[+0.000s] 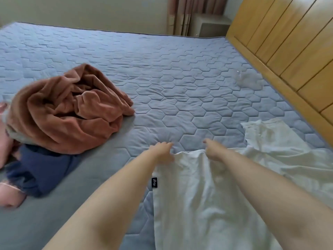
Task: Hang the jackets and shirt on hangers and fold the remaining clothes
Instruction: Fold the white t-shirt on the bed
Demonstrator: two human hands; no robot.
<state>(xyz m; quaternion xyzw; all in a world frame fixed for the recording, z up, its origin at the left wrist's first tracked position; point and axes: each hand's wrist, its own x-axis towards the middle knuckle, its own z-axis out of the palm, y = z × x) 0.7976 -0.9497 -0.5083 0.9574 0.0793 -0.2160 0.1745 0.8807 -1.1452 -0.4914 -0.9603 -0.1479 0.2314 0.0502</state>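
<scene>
Left hand [163, 150] pinches the white garment [198, 204] at its far hem; right hand [211, 149] is beside it, with fingers too blurred to tell. Risk: an uneven pull skews the fold and traps creases.

Single head-worn wide-angle view, forward and down across the bed [180, 83], close behind left hand [163, 152] and right hand [213, 151].

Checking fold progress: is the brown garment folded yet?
No, the brown garment lies in a crumpled heap on the bed.
</scene>
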